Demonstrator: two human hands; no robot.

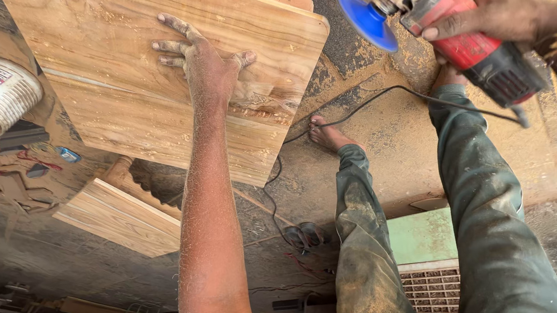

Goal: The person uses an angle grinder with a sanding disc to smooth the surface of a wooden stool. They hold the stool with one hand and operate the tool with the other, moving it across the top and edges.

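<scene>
- Left hand [203, 62] spread flat on wooden board [165, 71], pinning it steady.
- Right hand [491, 14] wrapped around red angle grinder [453, 30], blue disc [367, 20] lifted clear of wood.

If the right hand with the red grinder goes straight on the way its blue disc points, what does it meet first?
Probably the wooden board, near its rounded corner, where the left hand lies flat. The right hand aims the grinder leftward; depth is unclear, so the blue disc might pass above it.
</scene>
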